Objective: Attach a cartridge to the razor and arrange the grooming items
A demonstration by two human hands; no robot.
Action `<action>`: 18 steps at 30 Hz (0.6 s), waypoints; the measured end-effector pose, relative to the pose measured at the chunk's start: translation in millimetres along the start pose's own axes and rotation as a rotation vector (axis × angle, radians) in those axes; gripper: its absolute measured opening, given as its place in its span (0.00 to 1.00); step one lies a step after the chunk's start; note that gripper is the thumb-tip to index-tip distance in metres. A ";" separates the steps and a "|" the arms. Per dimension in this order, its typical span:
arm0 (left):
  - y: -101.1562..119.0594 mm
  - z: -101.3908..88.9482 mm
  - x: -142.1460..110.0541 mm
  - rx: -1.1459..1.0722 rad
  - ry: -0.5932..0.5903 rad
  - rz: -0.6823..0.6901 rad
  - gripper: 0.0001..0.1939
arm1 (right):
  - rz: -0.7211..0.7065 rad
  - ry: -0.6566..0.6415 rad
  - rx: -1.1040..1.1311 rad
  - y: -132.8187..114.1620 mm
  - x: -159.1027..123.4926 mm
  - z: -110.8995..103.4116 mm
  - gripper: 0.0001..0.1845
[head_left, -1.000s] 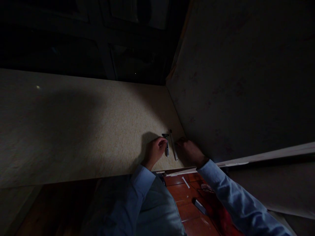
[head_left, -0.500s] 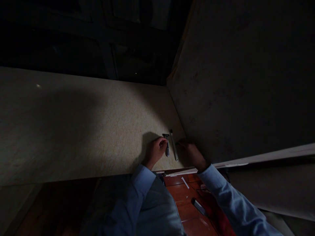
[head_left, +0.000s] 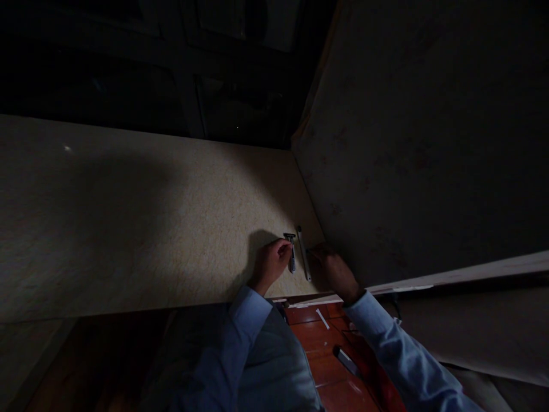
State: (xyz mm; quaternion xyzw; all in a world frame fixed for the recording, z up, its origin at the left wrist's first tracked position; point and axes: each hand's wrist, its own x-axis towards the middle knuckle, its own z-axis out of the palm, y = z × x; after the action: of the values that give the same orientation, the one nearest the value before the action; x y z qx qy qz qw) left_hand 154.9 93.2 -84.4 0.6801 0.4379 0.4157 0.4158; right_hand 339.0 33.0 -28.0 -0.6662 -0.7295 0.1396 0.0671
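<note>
On the pale stone-patterned ledge (head_left: 193, 229) lies a razor (head_left: 293, 261), its dark head pointing away from me. My left hand (head_left: 271, 265) is closed, thumb and fingertips pinched at the upper part of the razor's handle. Just right of the razor is a slim, light-coloured stick with a dark far end, like a toothbrush (head_left: 304, 254); its bristles cannot be made out. My right hand (head_left: 337, 270) rests in shadow beside it, fingers drawn together and tips close to the stick's right side. Whatever those fingertips hold, if anything, is too dark to see.
A patterned wall panel (head_left: 407, 171) rises close to my right hand. Dark window frames (head_left: 180, 97) stand behind the ledge. Below its front edge are a grey-blue cushion (head_left: 274, 366), reddish floor tiles (head_left: 315, 337), a white strip (head_left: 322, 319) and a dark-and-silver object (head_left: 346, 360).
The right forearm has shifted slightly, and the right hand has turned a little. My left hand, the razor and the toothbrush-like stick stay practically where they were.
</note>
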 end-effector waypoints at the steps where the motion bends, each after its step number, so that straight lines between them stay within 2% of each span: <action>1: -0.1 0.0 -0.1 0.000 0.001 0.001 0.07 | 0.003 0.003 0.009 0.2 -0.2 0.5 0.23; 14: 0.2 -0.6 -1.8 -0.010 -0.012 -0.024 0.08 | 0.055 0.028 0.004 -4.1 -6.1 0.0 0.26; 18: 0.4 -2.2 -6.3 -0.025 0.004 -0.014 0.08 | 0.071 0.106 0.013 -7.6 -9.7 -0.5 0.23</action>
State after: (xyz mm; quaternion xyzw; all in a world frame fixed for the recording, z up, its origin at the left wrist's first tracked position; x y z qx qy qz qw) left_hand 151.2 87.6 -84.6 0.6708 0.4384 0.4196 0.4263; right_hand 332.9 22.9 -24.5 -0.6978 -0.6998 0.1111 0.1052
